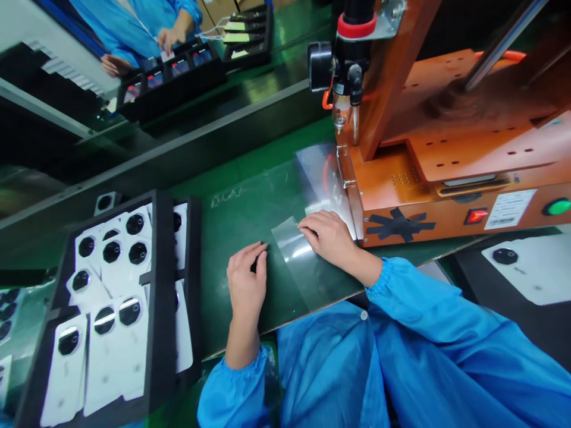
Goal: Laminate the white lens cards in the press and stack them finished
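A clear plastic film (289,242) lies over the green work surface in front of me, its glossy face catching the light. My right hand (329,239) pinches the film near its upper right part, fingers bent over it. To the left, my left hand (246,276) hovers over or rests on the surface with loosely curled fingers. A small gap shows between its thumb and fingertips, and I see nothing in them. Behind the right hand, more clear sheets (319,172) lie against the side of an orange machine (397,214).
On the left, a black foam tray (163,297) holds several white phone back panels (118,351) with dark round camera areas. Another white panel (535,273) lies at right on a dark surface. Across a low barrier, a co-worker's hand (172,38) is over a black tray (191,80).
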`<state>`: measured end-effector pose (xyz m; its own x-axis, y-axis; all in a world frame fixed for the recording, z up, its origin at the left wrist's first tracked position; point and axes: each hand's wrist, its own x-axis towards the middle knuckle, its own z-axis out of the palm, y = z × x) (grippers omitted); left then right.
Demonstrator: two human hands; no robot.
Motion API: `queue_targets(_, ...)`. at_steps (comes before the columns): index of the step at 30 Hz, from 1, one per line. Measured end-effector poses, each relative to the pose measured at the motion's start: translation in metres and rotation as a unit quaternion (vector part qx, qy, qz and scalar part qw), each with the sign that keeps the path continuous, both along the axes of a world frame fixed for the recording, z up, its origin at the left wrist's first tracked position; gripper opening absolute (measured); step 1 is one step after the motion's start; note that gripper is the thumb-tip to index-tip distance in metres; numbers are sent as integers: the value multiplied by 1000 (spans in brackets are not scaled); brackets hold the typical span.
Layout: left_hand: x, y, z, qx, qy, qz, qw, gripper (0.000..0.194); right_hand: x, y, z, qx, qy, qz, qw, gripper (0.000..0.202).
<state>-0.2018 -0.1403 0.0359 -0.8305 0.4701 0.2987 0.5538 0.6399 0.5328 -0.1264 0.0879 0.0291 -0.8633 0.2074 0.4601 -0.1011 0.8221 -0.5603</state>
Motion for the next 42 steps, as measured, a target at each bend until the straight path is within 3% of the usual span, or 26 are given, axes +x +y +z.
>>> queue_targets(4, -20, 17, 6, -3, 12, -36, 999, 29, -1, 3, 3, 7, 3, -7, 1000, 14)
queue_targets(9, -38, 40, -7, -52, 3, -70, 996, 40, 0, 2, 3, 25, 1, -9, 1000, 15)
queue_targets(13, -35, 44, -15, -36, -15, -63, 997, 33, -7, -5, 11, 40, 3, -6, 999, 17)
queue_targets(17, -30, 42, -12, -18, -28, -63, 997, 32, -24, -11, 20, 120, -20, 40, 992, 18)
queue_targets(24, -32, 43, -13, 8, -22, -36, 999, 14, -37, -9, 9, 197, -34, 120, 972, 15)
queue_targets(32, -33, 44, -13, -24, -14, -54, 998, 21, -35, -12, 14, 255, -24, 112, 960, 22)
queue_targets(37, -22, 38, -4, -99, -6, -124, 987, 63, 3, -14, 32, 245, 19, 67, 967, 14)
queue_targets(39, -20, 38, -3, -108, -9, -133, 985, 68, 31, -15, 36, 189, 65, 26, 979, 9)
queue_targets(42, -25, 43, -4, -113, 6, -122, 986, 73, 62, -10, 25, 64, 141, -9, 988, 14)
